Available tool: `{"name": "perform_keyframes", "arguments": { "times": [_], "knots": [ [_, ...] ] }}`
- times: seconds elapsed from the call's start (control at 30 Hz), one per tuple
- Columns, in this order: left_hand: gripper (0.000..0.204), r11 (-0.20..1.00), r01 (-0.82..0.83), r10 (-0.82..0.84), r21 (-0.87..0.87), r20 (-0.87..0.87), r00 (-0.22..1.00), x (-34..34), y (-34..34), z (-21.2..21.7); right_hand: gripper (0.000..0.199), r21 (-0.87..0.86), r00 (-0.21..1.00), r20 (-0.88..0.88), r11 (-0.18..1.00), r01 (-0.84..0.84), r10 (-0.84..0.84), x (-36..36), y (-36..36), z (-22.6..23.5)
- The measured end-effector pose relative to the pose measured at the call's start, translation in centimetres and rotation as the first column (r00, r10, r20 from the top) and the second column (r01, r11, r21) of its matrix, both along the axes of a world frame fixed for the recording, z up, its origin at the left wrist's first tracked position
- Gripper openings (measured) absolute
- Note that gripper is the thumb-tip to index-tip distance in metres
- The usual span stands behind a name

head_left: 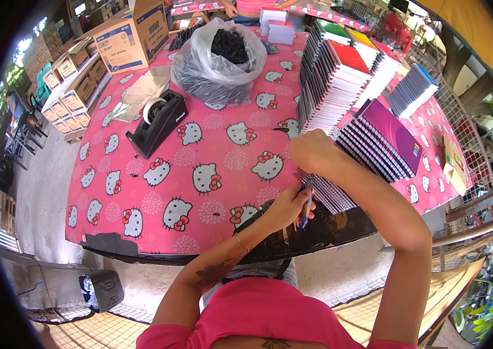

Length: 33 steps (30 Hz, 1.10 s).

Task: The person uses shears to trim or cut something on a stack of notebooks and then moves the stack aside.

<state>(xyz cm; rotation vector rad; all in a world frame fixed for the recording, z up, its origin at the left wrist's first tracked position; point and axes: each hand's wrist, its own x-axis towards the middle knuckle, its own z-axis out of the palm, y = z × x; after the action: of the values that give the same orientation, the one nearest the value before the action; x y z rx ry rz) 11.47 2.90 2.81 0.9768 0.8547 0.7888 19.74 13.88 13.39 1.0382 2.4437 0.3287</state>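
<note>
My left fingers (300,196) grip a slim tool (304,219), right fingers (304,152) indeterminate; far notebooks (331,84) stacked, near notebooks (332,195) apparently pending

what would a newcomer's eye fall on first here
Probably the pink cat-print tablecloth, spread across the middle. Tall notebook stacks rise on its right, just beyond the right hand; a clear bag with black contents stands toward its far side.
</note>
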Motion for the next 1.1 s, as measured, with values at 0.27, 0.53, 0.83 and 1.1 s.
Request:
{"name": "perform_keyframes", "arguments": {
  "times": [0.27,0.53,0.83,1.1],
  "knots": [
    [0.033,0.999,-0.026,0.028,0.035,-0.061,0.998,0.3,1.0,1.0,0.022,-0.097,0.975,0.219,0.994,0.057,-0.035,-0.9,-0.3,1.0],
    [0.031,0.999,-0.004,0.005,-0.046,0.003,1.000,-0.3,0.4,-0.5,0.023,-0.090,0.989,0.127,0.992,0.085,-0.073,-0.9,-0.2,0.0],
    [0.030,0.997,-0.029,0.036,0.067,-0.106,0.994,0.2,1.0,0.1,0.020,-0.094,0.989,0.148,0.995,0.030,-0.016,-0.5,0.3,-1.0],
    [0.039,0.995,-0.061,0.065,0.075,-0.042,0.997,-0.1,-0.4,-2.9,0.016,-0.031,0.999,-0.013,0.999,-0.041,0.040,-0.5,0.3,-2.6]
  ]
}}
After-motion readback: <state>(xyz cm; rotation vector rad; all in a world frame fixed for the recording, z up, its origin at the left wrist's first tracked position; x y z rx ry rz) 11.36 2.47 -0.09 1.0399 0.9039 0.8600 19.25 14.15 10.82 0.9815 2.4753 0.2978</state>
